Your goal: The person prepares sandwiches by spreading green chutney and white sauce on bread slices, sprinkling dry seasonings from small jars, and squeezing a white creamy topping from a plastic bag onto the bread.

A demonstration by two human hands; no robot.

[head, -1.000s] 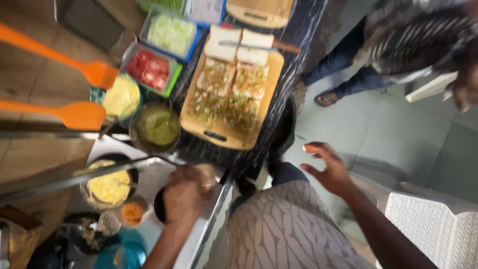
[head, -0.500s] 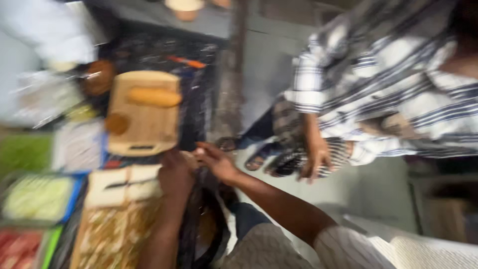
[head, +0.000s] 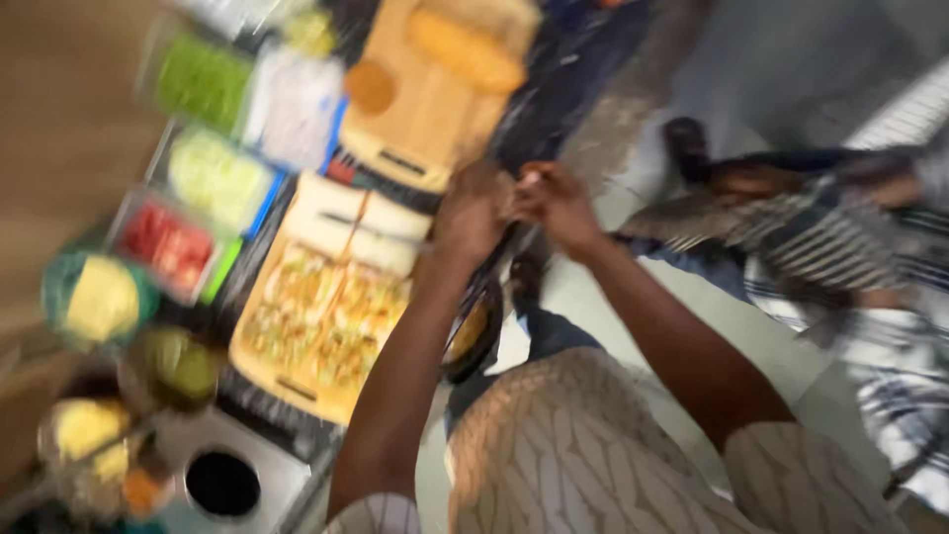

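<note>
Both hands, left hand (head: 473, 210) and right hand (head: 560, 203), touching above counter edge (head: 554, 99), grip indiscernible through blur.

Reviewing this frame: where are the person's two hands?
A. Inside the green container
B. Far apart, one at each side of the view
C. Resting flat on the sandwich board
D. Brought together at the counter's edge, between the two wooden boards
D. The left hand and right hand meet, touching, at the dark counter's edge, just right of the sandwich board and below the second wooden board; blur hides anything held.
</note>
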